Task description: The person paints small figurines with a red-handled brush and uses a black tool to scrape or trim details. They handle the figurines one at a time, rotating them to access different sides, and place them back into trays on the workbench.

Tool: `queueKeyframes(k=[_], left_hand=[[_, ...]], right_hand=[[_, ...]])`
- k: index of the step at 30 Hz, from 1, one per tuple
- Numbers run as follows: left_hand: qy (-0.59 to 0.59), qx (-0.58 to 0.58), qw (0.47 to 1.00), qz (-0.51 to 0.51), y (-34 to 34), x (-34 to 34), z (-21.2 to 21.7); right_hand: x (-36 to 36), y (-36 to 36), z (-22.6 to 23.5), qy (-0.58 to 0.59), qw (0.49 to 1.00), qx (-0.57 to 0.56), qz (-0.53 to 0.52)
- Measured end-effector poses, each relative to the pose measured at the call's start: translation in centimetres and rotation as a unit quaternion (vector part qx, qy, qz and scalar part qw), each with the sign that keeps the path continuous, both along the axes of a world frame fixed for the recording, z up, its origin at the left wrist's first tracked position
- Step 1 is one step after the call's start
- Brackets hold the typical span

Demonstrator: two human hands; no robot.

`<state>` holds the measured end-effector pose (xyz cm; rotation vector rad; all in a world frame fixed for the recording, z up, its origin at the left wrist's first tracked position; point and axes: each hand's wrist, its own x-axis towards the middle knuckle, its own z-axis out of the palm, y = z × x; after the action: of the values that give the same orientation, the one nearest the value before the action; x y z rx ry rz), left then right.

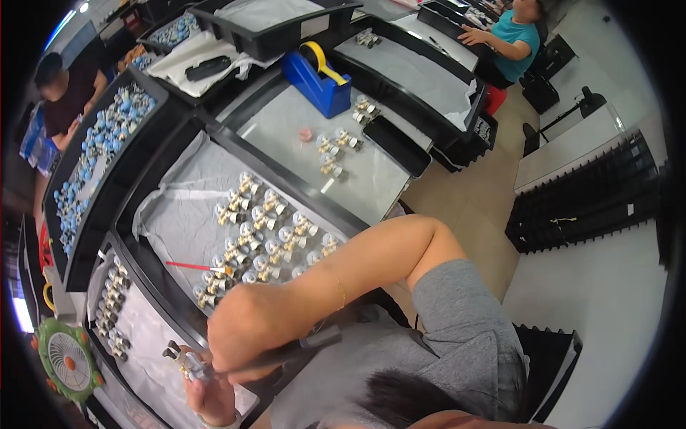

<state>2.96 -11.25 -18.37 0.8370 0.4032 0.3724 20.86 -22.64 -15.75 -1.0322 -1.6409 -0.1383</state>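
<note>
My right hand [246,329] is closed around a dark slim tool [304,344] that points toward my chest. My right forearm crosses the picture from the bent elbow at the right. Just below, my left hand [209,397] pinches a small silver and brass fitting [187,366] over the near tray's white cloth [146,350]. The tool's working tip is hidden behind my right hand. Several more such fittings [261,236] stand in rows on the grey cloth of the black tray [164,154] beyond my hands, with a thin red stick [191,266] lying beside them.
A row of fittings [111,307] lines the near tray's left side. A tray of blue and silver parts [100,146] sits at the left, a blue tape dispenser [314,79] farther back, a green fan [66,357] at lower left. Two other people [68,89] [514,36] sit at the benches.
</note>
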Motion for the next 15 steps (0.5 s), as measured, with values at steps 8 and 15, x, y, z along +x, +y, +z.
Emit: queueKeyframes(k=[8,15], left_hand=[[-0.010,0.001,0.999,-0.049,-0.1,0.8,0.4],[0.012,-0.006,0.998,-0.056,1.0,0.1,-0.3]], right_hand=[[5.2,2.8,-2.8,0.195,0.951,-0.230,-0.058],[8.3,4.5,-7.6,-0.001,0.848,-0.500,-0.177]])
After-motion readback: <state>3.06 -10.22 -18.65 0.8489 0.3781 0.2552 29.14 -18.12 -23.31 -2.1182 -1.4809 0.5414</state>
